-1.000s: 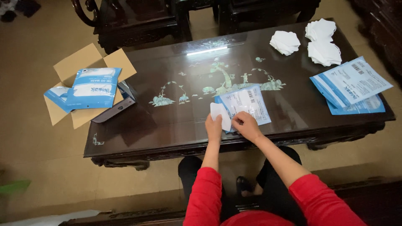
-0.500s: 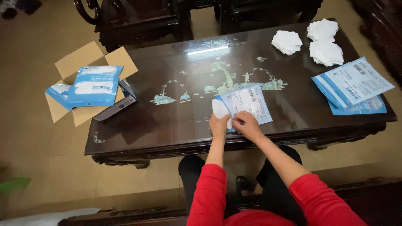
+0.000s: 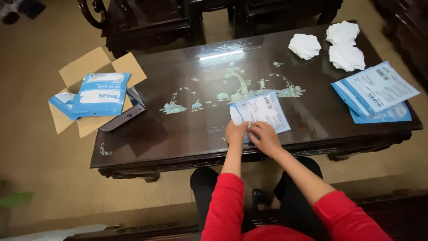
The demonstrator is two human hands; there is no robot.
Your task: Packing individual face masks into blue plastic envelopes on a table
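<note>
Blue-and-white plastic, thin and floppy: the flat pouch (image 3: 261, 111) lying on the dark bench (image 3: 178, 134) just beyond my hands looks light, slick and easy to crease, so I judge the near edge and its corners the best place to take it, with fingertips rather than a full grip. My left hand (image 3: 235, 133) is curled at the pouch's near left corner, fingers folded down onto it, seemingly pinching the edge, though I cannot see the fingertips well. My right hand (image 3: 264, 136) lies just beside it on the near edge, fingers bent and close together, pressing or gripping the film. Both hands nearly touch each other.
</note>
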